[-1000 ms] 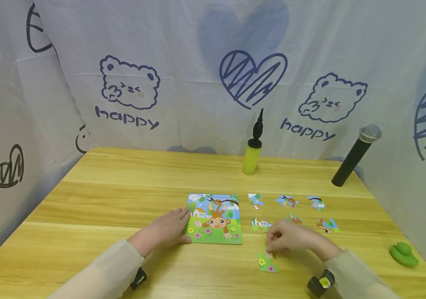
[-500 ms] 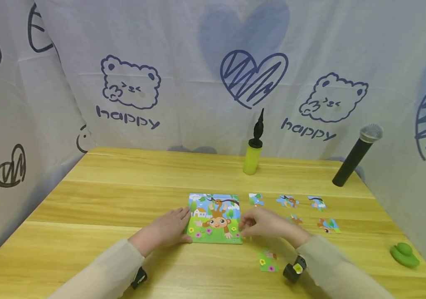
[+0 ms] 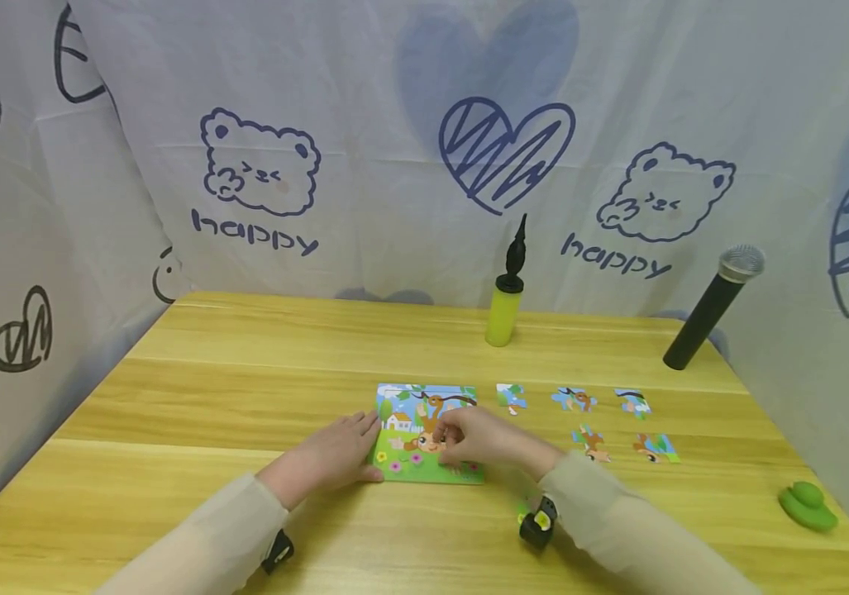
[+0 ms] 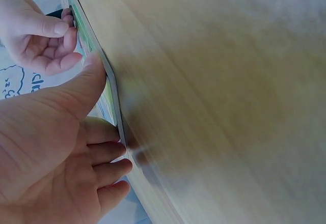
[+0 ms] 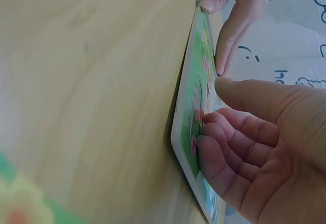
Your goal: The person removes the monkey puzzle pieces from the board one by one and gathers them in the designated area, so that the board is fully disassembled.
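Right hand (image 3: 479,440) curled over monkey puzzle board (image 3: 424,413), pinching unclear; left hand (image 3: 331,453) flat, bracing edge.
Risk: board sliding on table (image 3: 245,372), piece seating crooked.

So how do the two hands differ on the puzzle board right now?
The left hand lies flat with straight fingers against the left edge of the puzzle board; the right hand sits on top of the picture with fingers curled down onto it. The left is beside the board, the right over its middle. Whether the right pinches a piece cannot be seen. Both touch the board.

Left hand (image 3: 335,454) rests against the puzzle board (image 3: 427,434); right hand (image 3: 479,440) touches its picture.
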